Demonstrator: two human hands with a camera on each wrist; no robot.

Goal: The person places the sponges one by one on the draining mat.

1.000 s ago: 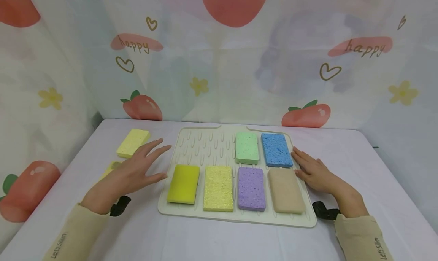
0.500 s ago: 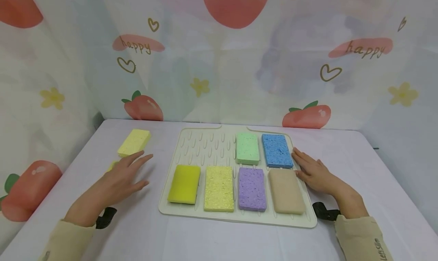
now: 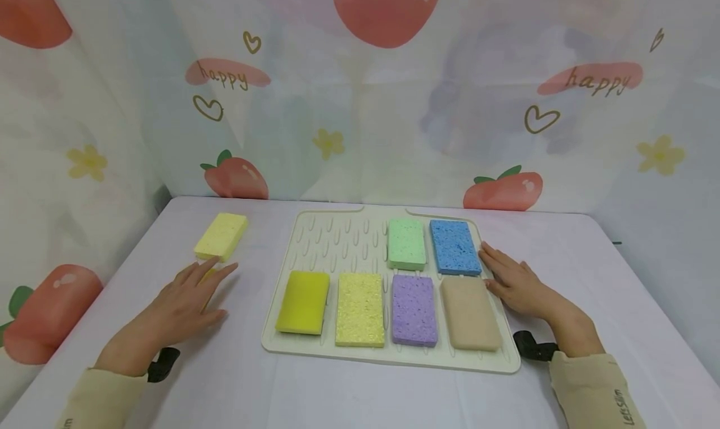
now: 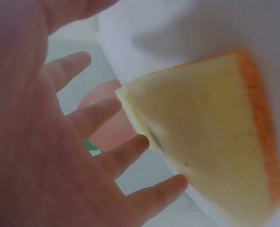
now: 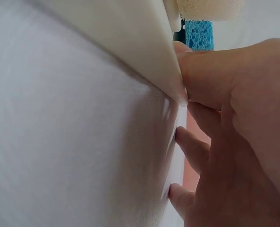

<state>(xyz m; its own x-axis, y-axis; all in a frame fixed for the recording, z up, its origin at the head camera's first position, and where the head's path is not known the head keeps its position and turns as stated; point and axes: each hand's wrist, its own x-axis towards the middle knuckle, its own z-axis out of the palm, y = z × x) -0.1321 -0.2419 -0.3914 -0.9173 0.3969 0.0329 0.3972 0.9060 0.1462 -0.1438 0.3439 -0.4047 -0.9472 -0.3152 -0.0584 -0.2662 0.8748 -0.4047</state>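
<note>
Fingers spread, my left hand (image 3: 174, 307) hovers above a sponge (image 4: 215, 132) with a pale yellow top and an orange side. The hand hides most of that sponge in the head view. A pale yellow sponge (image 3: 222, 235) lies just beyond the fingertips. My right hand (image 3: 520, 285) rests along the right edge of a cream ridged tray (image 3: 332, 232), its thumb and fingers against the rim in the right wrist view. Near it on the tray are a blue sponge (image 3: 455, 247) and a beige sponge (image 3: 471, 313).
The tray also bears a bright yellow sponge (image 3: 302, 302), a speckled yellow sponge (image 3: 360, 310), a purple sponge (image 3: 414, 310) and a green sponge (image 3: 406, 244). The table has a white cloth (image 3: 337, 398). Behind it hangs a printed curtain (image 3: 382, 116).
My left hand has moved left and towards me, away from the tray, and lowered over the near left sponge. The right hand has stayed at the tray's edge.
</note>
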